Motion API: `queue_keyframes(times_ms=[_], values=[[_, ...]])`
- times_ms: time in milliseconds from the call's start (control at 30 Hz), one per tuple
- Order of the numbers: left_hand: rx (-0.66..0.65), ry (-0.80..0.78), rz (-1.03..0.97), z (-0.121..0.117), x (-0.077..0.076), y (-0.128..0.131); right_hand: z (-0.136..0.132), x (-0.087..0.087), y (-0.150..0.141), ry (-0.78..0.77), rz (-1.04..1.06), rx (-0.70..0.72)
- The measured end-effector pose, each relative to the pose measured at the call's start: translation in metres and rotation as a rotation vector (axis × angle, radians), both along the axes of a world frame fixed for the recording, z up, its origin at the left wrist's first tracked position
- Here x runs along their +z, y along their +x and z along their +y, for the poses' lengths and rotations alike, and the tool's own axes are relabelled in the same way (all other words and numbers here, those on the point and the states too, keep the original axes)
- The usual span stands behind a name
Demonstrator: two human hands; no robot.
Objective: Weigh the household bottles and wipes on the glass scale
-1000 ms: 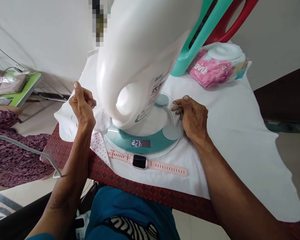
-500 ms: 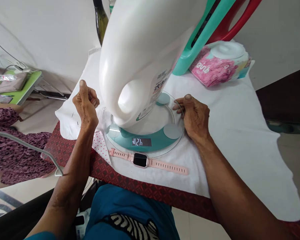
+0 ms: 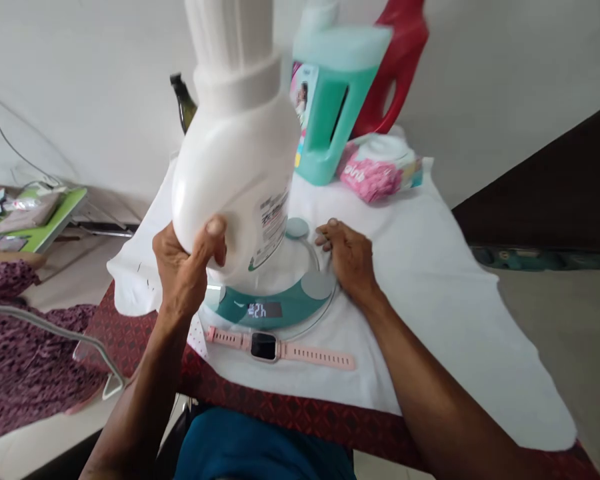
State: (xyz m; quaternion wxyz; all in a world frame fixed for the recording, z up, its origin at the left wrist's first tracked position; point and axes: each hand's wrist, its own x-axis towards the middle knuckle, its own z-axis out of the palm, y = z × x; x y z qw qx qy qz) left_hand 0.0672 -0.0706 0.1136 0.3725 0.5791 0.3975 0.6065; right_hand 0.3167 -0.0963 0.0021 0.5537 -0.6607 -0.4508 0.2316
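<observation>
A large white laundry detergent bottle [image 3: 230,153] with a ribbed cap stands on a round glass bathroom scale [image 3: 267,320]. My left hand [image 3: 185,267] is closed around the bottle's lower left side at its handle, thumb in front; its other fingers are mostly hidden. At the scale's right edge is my right hand [image 3: 350,260], its fingers curled together at the glass rim with the thumb above. The scale's lit display [image 3: 264,310] shows digits, upside down to me. A pink smartwatch [image 3: 264,347] lies stretched out along the scale's front edge.
Behind stand a green liquid jug [image 3: 323,113], a red jug [image 3: 400,67] and a dark glass bottle [image 3: 183,100]. A pink wipes pack [image 3: 377,167] lies on the white cloth [image 3: 430,300]. At left are a person's patterned clothing [image 3: 30,367] and a green table [image 3: 60,217].
My left hand has gone from beside the detergent bottle to gripping it. The view has shifted, so the bottle's cap now shows. My right hand stays by the scale's edge.
</observation>
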Motion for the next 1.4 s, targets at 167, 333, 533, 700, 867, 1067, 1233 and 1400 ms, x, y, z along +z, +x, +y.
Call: queue_keyframes(times_ms=[167,333,533,700,867,1067,1233,1400], values=[[0.085,-0.011,-0.139,0.01,0.02,0.017,0.0,0.007,0.004,-0.03,-0.031,0.057],[0.208,-0.026,-0.214,0.051,0.045,0.022,0.0,0.009,0.006,-0.026,-0.068,0.075],[0.365,0.063,-0.238,0.132,0.054,0.019,0.0,0.009,0.007,-0.061,-0.048,0.06],[0.421,0.071,-0.202,0.205,0.035,0.01,0.0,0.01,0.008,-0.13,-0.027,0.02],[0.438,0.083,-0.243,0.266,0.017,0.001,0.0,0.012,0.01,-0.19,-0.017,-0.008],[0.449,0.092,-0.26,0.329,-0.003,-0.012,-0.001,0.013,0.012,-0.217,-0.002,-0.039],[0.41,0.089,-0.253,0.36,-0.008,-0.028,-0.001,0.011,0.013,-0.231,-0.006,-0.044],[0.468,-0.002,-0.228,0.363,-0.001,-0.034,0.0,0.013,0.01,-0.213,0.025,-0.032]])
